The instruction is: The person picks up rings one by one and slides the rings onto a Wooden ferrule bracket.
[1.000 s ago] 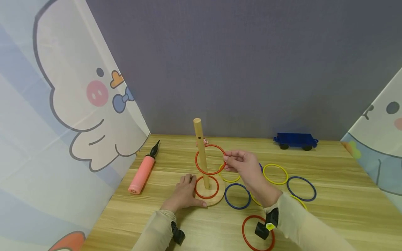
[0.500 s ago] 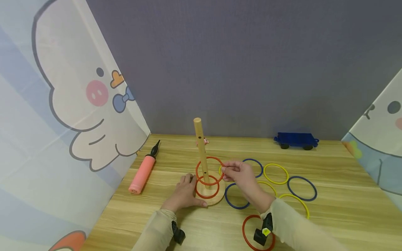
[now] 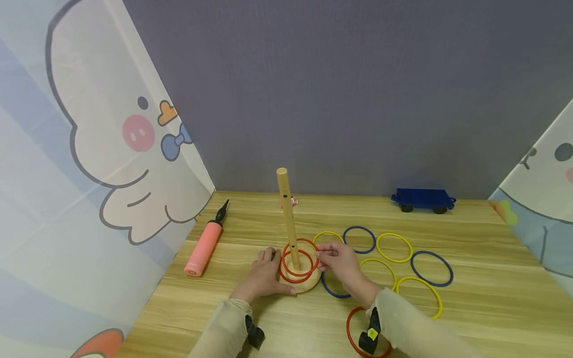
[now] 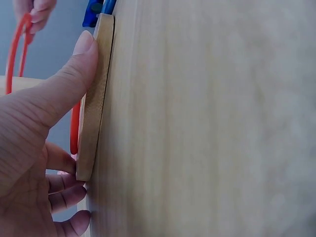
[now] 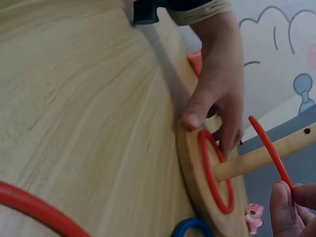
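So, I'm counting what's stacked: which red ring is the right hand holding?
The upper red ring around the peg, pinched by the right hand. Another lies flat on the base; a third lies by the wrist.

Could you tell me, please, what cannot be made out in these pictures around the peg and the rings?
- Head view: the blue ring beside the base is partly covered by the right hand.
- Head view: the red ring near the bottom edge is partly hidden by the right sleeve and wrist camera.
- Head view: a small pink thing behind the peg is too small to identify.
- Left wrist view: the peg is cut off at the left edge, behind the left hand.
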Demonstrator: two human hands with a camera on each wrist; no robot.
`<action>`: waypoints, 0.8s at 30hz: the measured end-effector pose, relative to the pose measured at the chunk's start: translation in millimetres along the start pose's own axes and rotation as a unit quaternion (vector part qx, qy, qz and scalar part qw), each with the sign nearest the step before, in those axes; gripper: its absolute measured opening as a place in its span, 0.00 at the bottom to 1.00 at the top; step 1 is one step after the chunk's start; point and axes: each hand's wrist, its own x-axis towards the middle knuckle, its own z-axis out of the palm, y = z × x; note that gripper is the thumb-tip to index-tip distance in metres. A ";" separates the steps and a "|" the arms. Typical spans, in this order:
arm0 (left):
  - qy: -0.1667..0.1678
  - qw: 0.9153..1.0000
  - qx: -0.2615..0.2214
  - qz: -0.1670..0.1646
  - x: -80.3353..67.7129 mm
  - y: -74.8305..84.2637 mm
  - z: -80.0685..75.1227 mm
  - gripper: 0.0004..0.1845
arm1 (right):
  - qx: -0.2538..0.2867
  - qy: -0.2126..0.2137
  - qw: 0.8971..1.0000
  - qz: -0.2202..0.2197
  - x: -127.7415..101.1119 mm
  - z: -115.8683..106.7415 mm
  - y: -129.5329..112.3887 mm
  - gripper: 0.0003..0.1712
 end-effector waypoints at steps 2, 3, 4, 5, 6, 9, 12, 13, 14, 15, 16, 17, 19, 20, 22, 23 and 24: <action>0.000 1.000 0.003 0.000 0.0 -0.1 0.2 0.65 | -0.004 0.001 1.000 -0.003 1.6 0.6 4.2 0.11; 0.000 1.000 0.005 0.001 0.0 -0.2 0.4 0.65 | -0.008 0.001 1.000 -0.005 2.5 0.9 6.2 0.11; 0.000 1.000 0.007 0.001 0.0 -0.3 0.5 0.65 | -0.011 0.001 1.000 -0.006 3.6 1.1 8.3 0.11; 0.001 1.000 0.010 0.001 0.0 -0.3 0.6 0.65 | -0.015 0.000 1.000 -0.007 4.3 1.3 9.8 0.11; 0.001 1.000 0.012 0.001 0.0 -0.3 0.7 0.65 | -0.017 0.001 1.000 -0.004 5.3 1.4 11.4 0.11; -0.001 1.000 0.011 0.001 -0.1 -0.1 0.6 0.66 | -0.029 0.001 1.000 0.002 7.5 1.9 15.2 0.10; -0.002 1.000 0.009 0.001 -0.6 0.5 -0.3 0.66 | -0.035 0.000 0.999 0.007 9.5 2.5 18.5 0.10; -0.002 1.000 0.007 0.000 -0.7 0.6 -0.7 0.66 | -0.037 -0.002 0.999 0.006 10.1 2.7 19.8 0.10; -0.002 1.000 0.006 -0.001 -0.9 0.9 -1.1 0.66 | -0.038 -0.003 0.999 0.006 11.1 3.0 21.0 0.10; -0.003 1.000 0.006 -0.001 -1.1 1.1 -1.5 0.66 | -0.039 -0.004 0.999 0.007 11.9 3.3 22.5 0.10; -0.003 1.000 0.006 -0.001 -1.3 1.3 -1.8 0.66 | -0.040 -0.004 0.999 0.008 12.6 3.6 24.0 0.09; -0.004 1.000 0.004 -0.001 -1.5 1.6 -2.0 0.66 | -0.043 -0.005 0.999 0.007 13.3 4.1 25.5 0.09; -0.005 1.000 0.002 -0.001 -1.9 2.0 -2.3 0.66 | -0.048 -0.004 0.999 0.010 14.8 5.1 27.9 0.09; -0.006 1.000 0.001 -0.001 -2.1 2.3 -2.5 0.66 | -0.050 -0.003 0.999 0.012 15.5 5.8 28.9 0.08; -0.008 1.000 -0.002 -0.002 -2.3 2.7 -2.9 0.66 | -0.057 -0.003 0.998 0.014 17.0 7.1 31.0 0.08; -0.009 1.000 -0.003 -0.003 -2.4 2.9 -3.0 0.66 | -0.059 -0.003 0.998 0.014 17.5 7.8 31.7 0.08; -0.009 1.000 -0.002 -0.004 -2.5 3.0 -2.9 0.66 | -0.060 -0.003 0.998 0.016 18.1 8.5 32.3 0.08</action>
